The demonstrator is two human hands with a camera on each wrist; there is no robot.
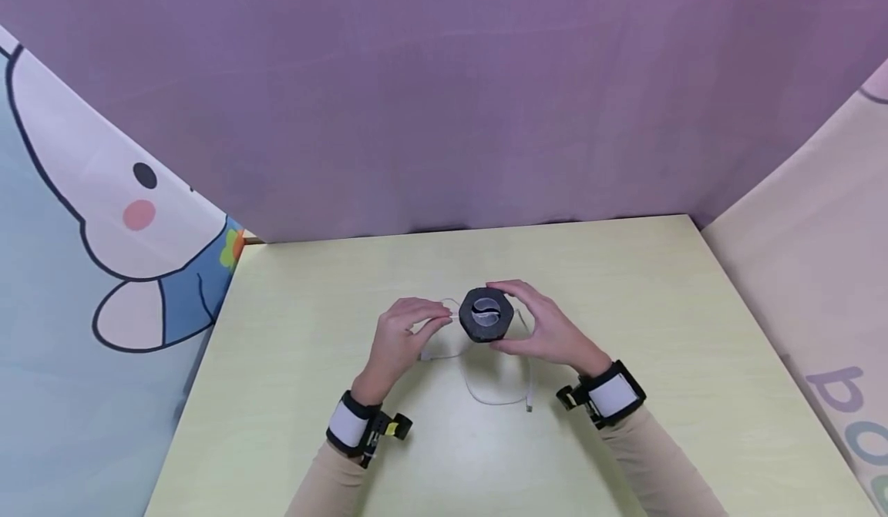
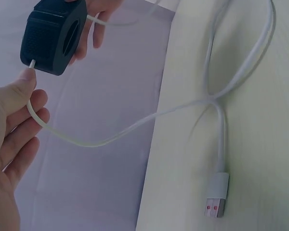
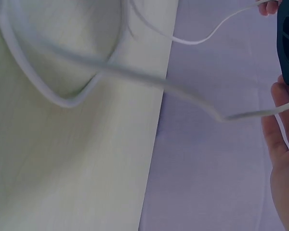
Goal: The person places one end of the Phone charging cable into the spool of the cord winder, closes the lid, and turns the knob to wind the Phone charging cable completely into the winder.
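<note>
A person's left hand pinches a white cable beside a black six-sided case, held above a pale counter by the right hand, its thumb and fingers gripping opposite edges. The cable enters the case and loops below, one plug showing. A purple curtain hangs behind.

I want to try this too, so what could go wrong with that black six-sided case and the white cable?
The black six-sided case might drop, since the right hand holds it above the pale yellow table. The thin white cable could slip from the pinching left hand. It may also tangle where its loops cross.
</note>
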